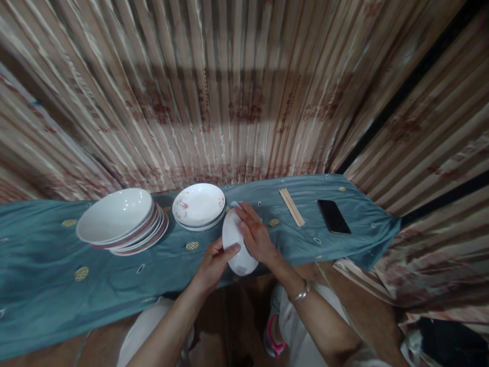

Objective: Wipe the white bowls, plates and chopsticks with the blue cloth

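A white plate [240, 262] is held tilted on edge above the front of the table, its underside towards me. My left hand [214, 262] grips its left edge, thumb across the underside and the other fingers behind it. My right hand [256, 235] lies against the plate's upper right side with fingers bent over it. A small pale, cloth-like piece [236, 204] sticks out at the right fingertips; most of it is hidden. Just behind my hands, a short stack of floral plates [200, 204] rests on the table.
A blue-green cloth [114, 290] covers the long table. Large white dishes with red-edged ones below form a leaning stack [118, 216] at left. Wooden chopsticks [292, 207] and a black phone [333, 216] lie at right. Patterned curtains [244, 102] hang close behind and at the right.
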Available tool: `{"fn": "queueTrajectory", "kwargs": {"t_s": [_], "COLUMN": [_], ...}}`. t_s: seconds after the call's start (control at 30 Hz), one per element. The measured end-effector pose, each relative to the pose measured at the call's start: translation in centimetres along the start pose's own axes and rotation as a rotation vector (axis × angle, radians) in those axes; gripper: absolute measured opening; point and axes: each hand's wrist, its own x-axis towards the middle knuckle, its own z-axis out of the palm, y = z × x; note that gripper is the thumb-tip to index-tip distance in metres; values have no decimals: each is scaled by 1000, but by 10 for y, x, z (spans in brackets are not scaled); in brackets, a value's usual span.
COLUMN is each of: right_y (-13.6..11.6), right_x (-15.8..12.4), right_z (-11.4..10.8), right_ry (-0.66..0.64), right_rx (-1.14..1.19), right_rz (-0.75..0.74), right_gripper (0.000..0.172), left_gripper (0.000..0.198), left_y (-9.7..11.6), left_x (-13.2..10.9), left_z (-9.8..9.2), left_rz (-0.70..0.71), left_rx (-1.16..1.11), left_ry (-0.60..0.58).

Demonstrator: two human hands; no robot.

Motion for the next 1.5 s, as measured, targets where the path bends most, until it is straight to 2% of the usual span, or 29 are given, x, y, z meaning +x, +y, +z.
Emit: {"fn": "queueTrajectory", "kwargs": {"t_s": [0.17, 0.33, 0.47, 0.57, 0.7, 0.8, 0.9, 1.0, 1.13, 1.3, 1.5], "right_y": [-30, -37, -11, 18, 47, 54, 47, 33, 14, -7, -9], "right_x": [-12, -14, -4, 3, 2, -10, -29, -47, -60, -61, -56], "right_z": [-4, -11, -15, -13, -4, 4, 10, 14, 16, 13, 4], "right_ry": [-122, -194, -119, -44, -55, -65, -39, 6, -29, -88, -146], "right_rx": [-78, -90, -92, -18, 119, 185, 238, 193, 16, -87, -99], "right_rz": [-199, -220, -128, 9, 186, 335, 380, 362, 257, 27, -100], "right_gripper": [51, 58, 54, 52, 55, 59, 60, 63, 66, 69, 72], "left_gripper": [29, 23, 26, 32, 47, 56, 57, 54, 53, 55, 59], "left_y": [0, -4, -11, -10, -1, 8, 16, 20, 19, 16, 11], "left_x": [2, 2, 1, 2, 3, 6, 9, 13, 18, 21, 18], "left_z": [-1, -2, 1, 4, 6, 2, -2, -3, -1, 1, 5], "left_rz": [62, 113, 48, 37, 2, -18, -10, 6, 22, 51, 42], "left_rx": [-4, 60, 111, 84, -15, -82, -146, -193, -231, -214, -149], "left_ry": [-28, -30, -45, -45, 21, 96, 153, 180, 193, 203, 137]}}
